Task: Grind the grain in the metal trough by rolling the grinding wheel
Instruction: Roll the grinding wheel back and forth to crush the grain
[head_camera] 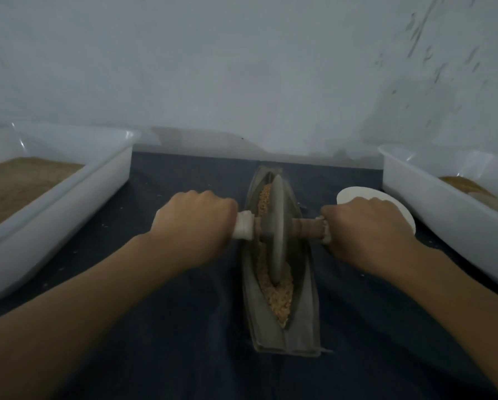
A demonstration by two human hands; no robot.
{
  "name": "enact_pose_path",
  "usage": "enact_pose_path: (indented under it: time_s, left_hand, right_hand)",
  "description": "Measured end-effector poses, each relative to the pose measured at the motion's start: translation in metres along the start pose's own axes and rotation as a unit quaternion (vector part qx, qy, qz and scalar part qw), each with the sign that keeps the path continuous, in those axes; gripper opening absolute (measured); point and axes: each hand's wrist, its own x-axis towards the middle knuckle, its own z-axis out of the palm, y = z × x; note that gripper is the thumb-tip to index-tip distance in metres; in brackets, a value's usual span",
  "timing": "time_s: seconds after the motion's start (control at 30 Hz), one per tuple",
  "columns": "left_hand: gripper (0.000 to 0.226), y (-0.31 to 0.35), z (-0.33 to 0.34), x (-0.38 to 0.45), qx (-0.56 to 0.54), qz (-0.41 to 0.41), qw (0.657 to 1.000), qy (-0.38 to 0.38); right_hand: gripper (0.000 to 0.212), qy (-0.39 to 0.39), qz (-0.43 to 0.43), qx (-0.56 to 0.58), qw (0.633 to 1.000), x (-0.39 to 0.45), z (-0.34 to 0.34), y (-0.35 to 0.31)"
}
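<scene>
A long, boat-shaped metal trough [302, 321] lies lengthwise on a dark cloth in front of me. Tan crushed grain [281, 301] fills its groove. A grey grinding wheel [278, 229] stands upright in the groove near the middle, on a wooden axle handle [304, 228] that sticks out to both sides. My left hand [196, 223] grips the cloth-wrapped left end of the handle. My right hand [366, 226] grips the right end. Part of the grain is hidden behind the wheel.
A large white tub [69, 197] holding brown ground material stands at the left. Another white tub [432, 206] with tan material stands at the right. A white bowl [357, 194] sits behind my right hand. A pale wall rises just beyond the trough.
</scene>
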Motion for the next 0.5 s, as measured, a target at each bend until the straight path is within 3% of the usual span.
enact_pose_path:
  time_s: [0.1, 0.27, 0.5]
  left_hand:
    - [0.025, -0.002, 0.01, 0.024, -0.016, -0.03, 0.999, -0.013]
    - [0.016, -0.008, 0.015, 0.057, -0.025, -0.032, 0.999, -0.028]
    - [0.014, -0.001, -0.01, 0.01, -0.023, 0.027, 0.998, -0.046]
  right_hand:
    - [0.036, -0.005, 0.027, 0.012, 1.0, 0.029, 0.009, 0.002]
    - [0.019, -0.016, 0.051, 0.034, 0.998, 0.057, 0.018, 0.006]
    - [0.034, -0.038, 0.003, 0.068, 0.997, -0.004, 0.0, 0.004]
